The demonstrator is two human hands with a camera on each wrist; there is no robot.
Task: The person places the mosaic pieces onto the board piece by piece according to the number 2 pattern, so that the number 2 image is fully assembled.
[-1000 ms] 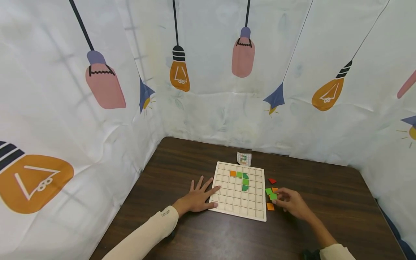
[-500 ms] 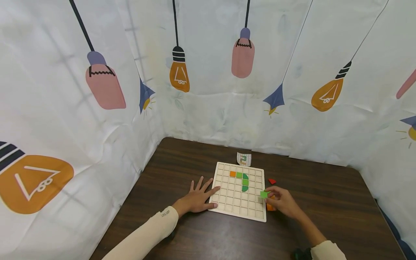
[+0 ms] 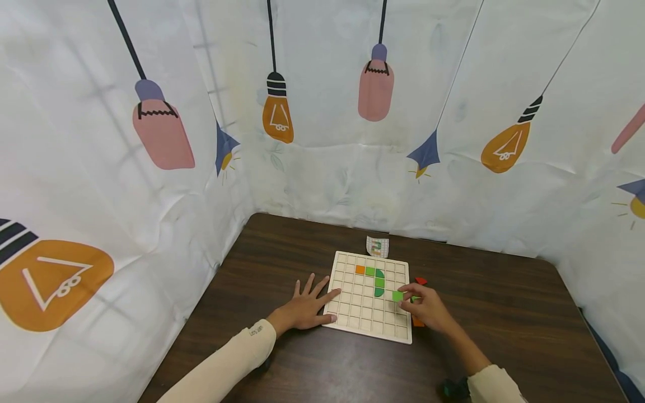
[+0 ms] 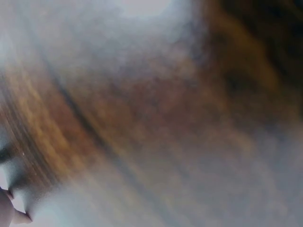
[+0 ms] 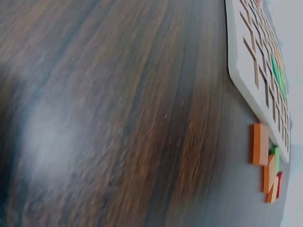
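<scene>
My right hand (image 3: 425,307) pinches a green square tile (image 3: 397,296) between thumb and fingers, over the right part of a pale grid board (image 3: 353,313). With fingers spread, my left hand (image 3: 304,308) rests at the board's left edge, its thumb and a fingertip on the rim. On the board sit an orange square (image 3: 360,270), two green squares and two dark green rounded pieces (image 3: 379,292) in a hooked row. In the right wrist view, orange blocks (image 5: 260,144) and a green one (image 5: 275,158) lie beside the board; the right hand is out of that view.
A small printed pattern card (image 3: 377,247) lies behind the board. Red pieces (image 3: 421,281) lie to the board's right, and loose orange tiles (image 3: 417,322) are partly hidden by the right hand. The dark wooden table (image 3: 504,302) meets a printed cloth at the back and sides.
My right hand has picked up a green square from the loose pieces and carried it left over the board. The left hand has stayed in place.
</scene>
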